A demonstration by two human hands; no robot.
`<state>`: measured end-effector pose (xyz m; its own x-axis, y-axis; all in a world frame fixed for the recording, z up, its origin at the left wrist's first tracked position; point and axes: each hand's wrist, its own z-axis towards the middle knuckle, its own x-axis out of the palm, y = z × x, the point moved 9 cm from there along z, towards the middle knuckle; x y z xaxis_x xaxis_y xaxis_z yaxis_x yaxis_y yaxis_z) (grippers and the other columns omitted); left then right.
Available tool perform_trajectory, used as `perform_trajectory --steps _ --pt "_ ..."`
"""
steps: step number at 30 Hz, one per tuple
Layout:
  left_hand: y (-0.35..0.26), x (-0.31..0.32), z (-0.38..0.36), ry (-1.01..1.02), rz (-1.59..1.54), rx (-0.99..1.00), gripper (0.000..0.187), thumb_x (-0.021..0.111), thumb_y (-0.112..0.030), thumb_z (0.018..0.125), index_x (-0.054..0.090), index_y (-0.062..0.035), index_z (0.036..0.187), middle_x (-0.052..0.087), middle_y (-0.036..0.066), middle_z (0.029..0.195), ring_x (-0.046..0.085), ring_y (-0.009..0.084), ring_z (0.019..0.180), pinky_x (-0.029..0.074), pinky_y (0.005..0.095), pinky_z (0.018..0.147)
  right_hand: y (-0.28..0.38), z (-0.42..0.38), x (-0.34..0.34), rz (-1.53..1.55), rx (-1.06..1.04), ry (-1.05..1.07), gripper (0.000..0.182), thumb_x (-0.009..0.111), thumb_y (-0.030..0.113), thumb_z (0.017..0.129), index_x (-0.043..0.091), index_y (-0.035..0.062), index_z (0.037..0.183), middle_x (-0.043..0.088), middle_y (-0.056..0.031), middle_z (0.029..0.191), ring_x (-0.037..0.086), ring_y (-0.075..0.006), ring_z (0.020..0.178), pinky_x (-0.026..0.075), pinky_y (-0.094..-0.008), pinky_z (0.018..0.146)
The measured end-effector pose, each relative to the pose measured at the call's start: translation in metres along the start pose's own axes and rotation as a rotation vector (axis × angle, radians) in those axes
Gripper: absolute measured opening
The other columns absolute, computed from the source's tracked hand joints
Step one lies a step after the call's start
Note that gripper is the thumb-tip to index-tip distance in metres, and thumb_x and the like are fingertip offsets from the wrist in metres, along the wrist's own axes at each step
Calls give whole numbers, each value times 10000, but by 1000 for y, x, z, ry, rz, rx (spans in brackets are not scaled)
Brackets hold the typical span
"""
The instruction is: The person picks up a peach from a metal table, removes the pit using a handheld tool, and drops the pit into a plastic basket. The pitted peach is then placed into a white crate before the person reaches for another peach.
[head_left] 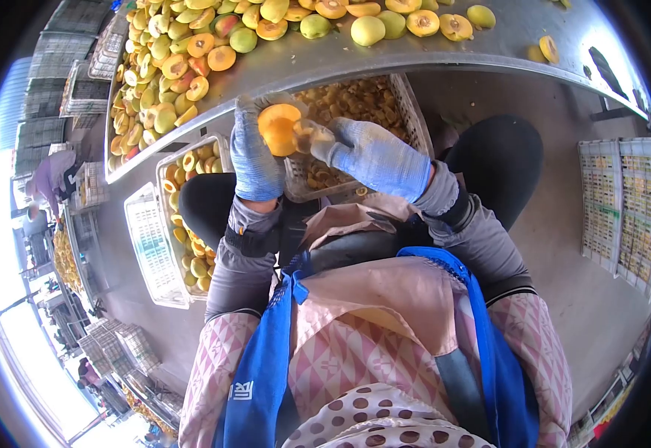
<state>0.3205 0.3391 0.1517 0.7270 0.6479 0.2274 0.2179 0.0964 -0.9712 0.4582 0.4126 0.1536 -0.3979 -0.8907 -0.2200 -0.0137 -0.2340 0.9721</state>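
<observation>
My left hand [257, 153], in a grey-blue knit glove, is closed around a yellow peach half [278, 128], its orange cut face turned up. Against the fruit's right side, my gloved right hand [374, 155] has its fingers drawn together. Whatever is in those fingers is blurred, and I cannot tell what it is. Both hands are above a white crate [415, 123] of brownish-orange peach scraps [366, 104], just in front of the metal table [445, 63].
Many halved peaches [165, 82] cover the table's left part. A crate of peaches [224, 145] stands on the floor at left, beside a tilted white crate [154, 246]. Stacked crates [620, 209] stand at right. Another person [53, 175] bends over far left.
</observation>
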Motion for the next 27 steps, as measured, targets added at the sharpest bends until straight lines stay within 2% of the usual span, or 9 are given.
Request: perform_trajectory --steps 5,8,14,18,19,21,24,26,27 --pt "-29 12 -14 13 328 246 485 372 -405 1054 647 -6 1049 691 94 944 658 167 852 532 293 786 23 1 5 -433 -91 -133 347 579 329 946 606 -14 987 670 -222 797 658 -407 725 519 -465 650" --pt "-34 -14 -15 -77 318 195 424 410 -354 1048 648 -3 1046 687 87 949 650 160 845 525 287 781 15 1 3 -607 28 -103 285 568 286 932 588 4 969 672 -207 777 671 -387 721 526 -474 646" --pt "-109 -186 -54 -521 601 430 397 397 -333 1015 641 -30 1095 667 79 917 657 174 793 556 273 693 4 -4 3 -580 50 -100 294 629 329 920 579 40 916 657 -197 724 656 -406 695 509 -483 594" --pt "-114 -295 -99 -779 324 48 328 625 -282 910 680 -4 1076 690 91 930 659 181 828 539 318 710 10 -13 -6 -586 -82 -181 265 645 316 919 593 59 886 663 -175 712 664 -378 674 511 -457 569" --pt "-101 -399 -99 -770 785 -115 319 540 -260 972 668 -39 1163 689 74 1078 638 148 947 508 320 836 16 -16 -11 -569 -129 -221 262 646 323 918 598 67 898 661 -163 699 662 -369 661 507 -463 562" --pt "-106 -412 -77 -790 925 133 296 556 -237 984 672 -12 1138 689 56 1021 616 121 940 497 270 802 24 -16 -23 -550 -61 -248 286 637 339 924 602 57 899 641 -169 659 647 -374 618 497 -473 542" --pt "-101 -298 -1 -448 607 390 228 580 -128 969 661 0 1140 675 40 1035 606 112 928 492 255 790 28 -17 -28 -496 -92 -305 303 628 352 931 604 51 908 618 -173 619 632 -380 582 493 -473 526" --pt "-96 -152 42 -368 929 174 207 591 -107 955 672 -30 1129 682 51 1056 617 120 944 498 261 820 28 -16 -32 -487 -58 -294 303 630 349 932 602 48 932 627 -173 651 644 -372 619 497 -455 540" --pt "-87 -94 66 -167 1074 404 246 614 -98 910 676 -69 1146 694 71 1045 644 162 942 507 284 834 27 -15 -35 -455 -37 -291 303 631 348 932 601 47 938 630 -175 662 647 -370 633 499 -452 547"
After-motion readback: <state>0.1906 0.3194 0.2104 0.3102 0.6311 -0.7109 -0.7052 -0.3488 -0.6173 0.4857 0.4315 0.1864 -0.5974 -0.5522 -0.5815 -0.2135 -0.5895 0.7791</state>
